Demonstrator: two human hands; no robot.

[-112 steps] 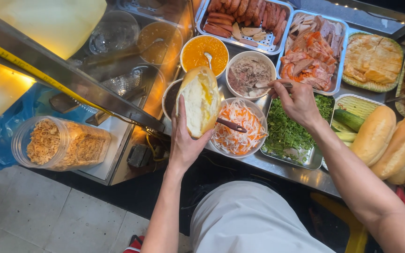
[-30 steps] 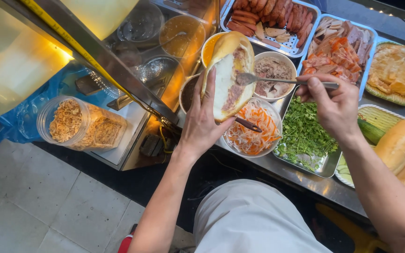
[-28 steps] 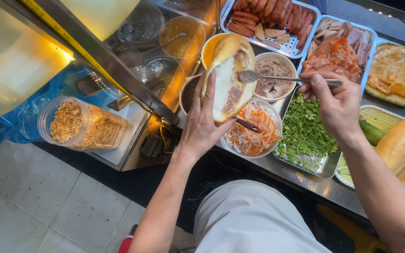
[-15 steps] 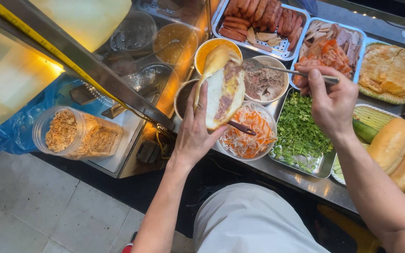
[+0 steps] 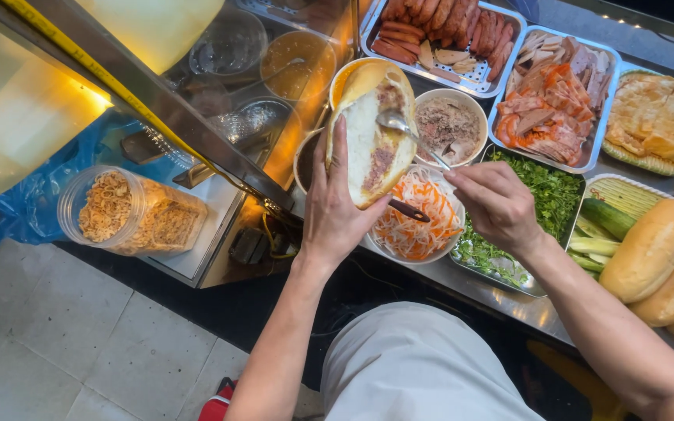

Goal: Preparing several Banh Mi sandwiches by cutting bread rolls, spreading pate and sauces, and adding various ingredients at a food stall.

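A split baguette (image 5: 372,136) is gripped in the left hand (image 5: 337,210); a spoon (image 5: 411,134), pinched by the right hand (image 5: 497,204), is pressed into its filling.

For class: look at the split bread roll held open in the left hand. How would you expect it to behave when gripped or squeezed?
The split bread roll, cradled in the left hand, probably feels light for its size. Its crust likely cracks under a hard squeeze. Opened lengthwise and smeared by the spoon in the right hand, it may spill filling if tipped.

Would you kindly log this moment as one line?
left hand: holds split baguette | right hand: spoon spreading pâté inside | below: carrot bowl
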